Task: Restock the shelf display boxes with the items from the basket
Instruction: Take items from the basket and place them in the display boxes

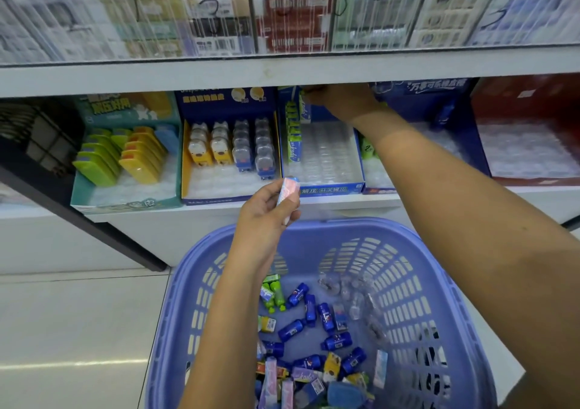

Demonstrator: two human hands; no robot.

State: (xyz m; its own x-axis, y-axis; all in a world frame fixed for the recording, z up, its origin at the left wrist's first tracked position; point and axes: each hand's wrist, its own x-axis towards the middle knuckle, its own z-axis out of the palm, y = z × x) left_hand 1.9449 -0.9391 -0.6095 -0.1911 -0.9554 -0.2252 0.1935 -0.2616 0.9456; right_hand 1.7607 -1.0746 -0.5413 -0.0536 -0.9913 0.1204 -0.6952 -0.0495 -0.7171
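Two white shelves (282, 75), pale tiled floor (78, 330), lilac basket (345, 229)

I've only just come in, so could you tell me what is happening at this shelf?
A person is restocking the shelf from a lilac basket. The left hand holds a small pink-and-white pack in front of the shelf edge. The right hand reaches to the back of the blue display box, beside a row of green-and-white packs; whether it grips one is unclear. Most of that box is unfilled; many items lie in the basket.
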